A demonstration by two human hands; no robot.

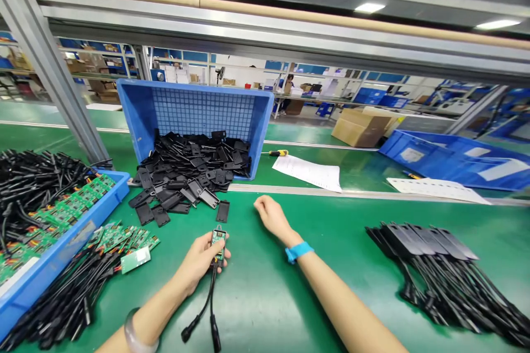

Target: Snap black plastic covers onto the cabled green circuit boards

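Note:
My left hand [206,257] is closed around a green circuit board [217,238] seated in a black plastic case, the thumb pressing on the board. Two black cables [212,309] with connectors hang from it toward me. My right hand [273,218], with a blue wristband, is over the mat right of the case; its fingers are curled in and nothing shows in them. A single black cover [222,211] lies between the hands, near a pile of black case parts [188,168] spilling from a tipped blue crate [261,138].
At left, a blue bin [118,187] holds cabled boards, with more loose boards [124,240] beside it. Finished-looking black cased units [426,240] lie in a row at right. Behind are a paper sheet [308,171], a screwdriver [278,153] and a blue crate [443,154].

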